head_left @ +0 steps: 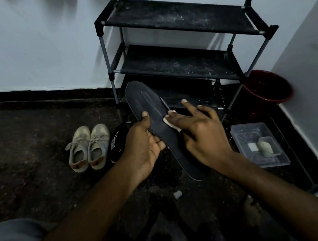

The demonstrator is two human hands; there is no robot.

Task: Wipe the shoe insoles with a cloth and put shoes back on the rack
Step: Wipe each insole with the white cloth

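Note:
A long dark insole (pixel 148 103) is held in the air in front of the black shoe rack (pixel 177 18). My left hand (pixel 143 144) grips it from below, thumb on its left edge. My right hand (pixel 197 129) presses a small white cloth (pixel 169 121) against the insole's right edge; the index and middle fingers stick out straight. A pair of beige sneakers (pixel 88 147) stands on the floor to the left. A black shoe (pixel 115 143) lies beside them, partly hidden by my left wrist.
A red bucket (pixel 270 86) stands right of the rack by the wall. A clear plastic tray (pixel 257 144) holding a pale lump lies on the dark floor at right. A small grey cap (pixel 177 194) lies on the floor between my arms. The rack's shelves are dusty and bare.

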